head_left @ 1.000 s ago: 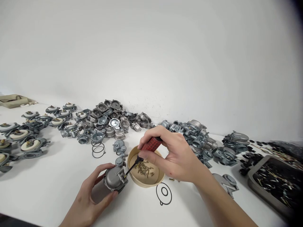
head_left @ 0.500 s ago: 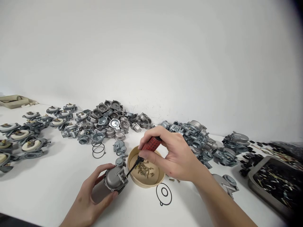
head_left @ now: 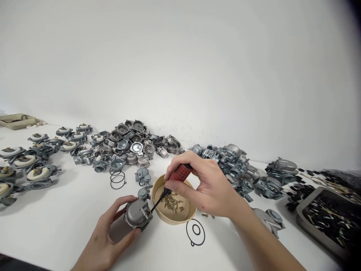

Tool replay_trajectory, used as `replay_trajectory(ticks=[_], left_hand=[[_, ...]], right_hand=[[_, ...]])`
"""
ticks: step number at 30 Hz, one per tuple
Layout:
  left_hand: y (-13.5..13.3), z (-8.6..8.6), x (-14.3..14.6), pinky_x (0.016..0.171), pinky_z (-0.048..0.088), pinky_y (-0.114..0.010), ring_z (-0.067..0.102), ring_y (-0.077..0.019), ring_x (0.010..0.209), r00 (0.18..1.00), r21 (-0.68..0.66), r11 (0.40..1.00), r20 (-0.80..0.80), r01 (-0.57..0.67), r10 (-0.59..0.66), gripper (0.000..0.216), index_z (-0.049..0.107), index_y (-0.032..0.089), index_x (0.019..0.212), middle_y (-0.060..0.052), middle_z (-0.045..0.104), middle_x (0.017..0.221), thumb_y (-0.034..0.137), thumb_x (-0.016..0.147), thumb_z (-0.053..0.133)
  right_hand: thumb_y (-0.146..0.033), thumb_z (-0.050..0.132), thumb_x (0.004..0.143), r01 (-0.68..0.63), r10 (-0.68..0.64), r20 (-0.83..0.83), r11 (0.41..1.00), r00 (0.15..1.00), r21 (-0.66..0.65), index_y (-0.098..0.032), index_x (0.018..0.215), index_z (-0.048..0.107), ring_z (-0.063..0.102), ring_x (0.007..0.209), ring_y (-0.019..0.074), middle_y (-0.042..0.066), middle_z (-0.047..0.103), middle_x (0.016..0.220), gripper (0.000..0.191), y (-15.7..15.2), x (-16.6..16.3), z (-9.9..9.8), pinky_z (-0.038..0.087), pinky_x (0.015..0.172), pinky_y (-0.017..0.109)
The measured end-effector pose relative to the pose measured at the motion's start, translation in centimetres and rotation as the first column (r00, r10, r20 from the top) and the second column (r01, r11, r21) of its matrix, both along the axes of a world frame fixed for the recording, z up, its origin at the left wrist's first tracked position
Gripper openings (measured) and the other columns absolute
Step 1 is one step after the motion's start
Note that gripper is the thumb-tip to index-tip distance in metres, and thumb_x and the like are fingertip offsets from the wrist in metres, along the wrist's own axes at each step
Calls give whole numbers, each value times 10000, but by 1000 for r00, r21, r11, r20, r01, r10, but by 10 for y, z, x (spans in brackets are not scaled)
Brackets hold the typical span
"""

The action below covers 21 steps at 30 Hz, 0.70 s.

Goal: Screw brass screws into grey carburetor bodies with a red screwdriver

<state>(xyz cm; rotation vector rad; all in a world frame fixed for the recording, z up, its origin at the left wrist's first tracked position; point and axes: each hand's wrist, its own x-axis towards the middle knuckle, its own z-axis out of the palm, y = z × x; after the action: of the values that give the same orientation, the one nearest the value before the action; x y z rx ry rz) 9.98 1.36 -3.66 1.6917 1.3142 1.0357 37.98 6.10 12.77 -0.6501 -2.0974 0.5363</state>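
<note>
My left hand (head_left: 113, 229) grips a grey metal carburetor (head_left: 137, 213) on the table, thumb at its near side and fingers at the far side. In my right hand (head_left: 204, 184) is a screwdriver (head_left: 180, 174) with a red and black handle, held at a slant. Its dark shaft runs down to the right edge of the carburetor, where the tip meets a small brass-coloured screw that is hard to make out. Beneath the right hand stands a round cream bowl (head_left: 169, 220) with several brass screws (head_left: 173, 203) inside.
Black rubber rings (head_left: 195, 232) lie near the bowl, and more rings (head_left: 117, 180) sit farther left. Carburetors with white floats (head_left: 38, 174) cover the left. Metal bowl covers (head_left: 129, 137) are heaped behind, carburetor bodies (head_left: 234, 162) at right. A metal tray (head_left: 303, 214) holds small dark parts.
Almost nothing differs. Both hands, the carburetor and the screwdriver keep nearly the same positions, with the screwdriver tip still at the carburetor's right edge.
</note>
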Motion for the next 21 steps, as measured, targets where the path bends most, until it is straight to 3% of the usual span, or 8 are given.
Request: replay_trajectory(ticks=[21], left_hand=[[0,0,-1,1277,426,-665,598,-411,1442,1000,-1,1000,8,-4,4,493,598,353,1441,-92,632,1558,505,989,725]], right_hand=[[-337,753,1053,15,-16,46,1000,999,19,-261,1121,630,739,771,130,-22,762,950,160,-2,-1,2,586,722,292]])
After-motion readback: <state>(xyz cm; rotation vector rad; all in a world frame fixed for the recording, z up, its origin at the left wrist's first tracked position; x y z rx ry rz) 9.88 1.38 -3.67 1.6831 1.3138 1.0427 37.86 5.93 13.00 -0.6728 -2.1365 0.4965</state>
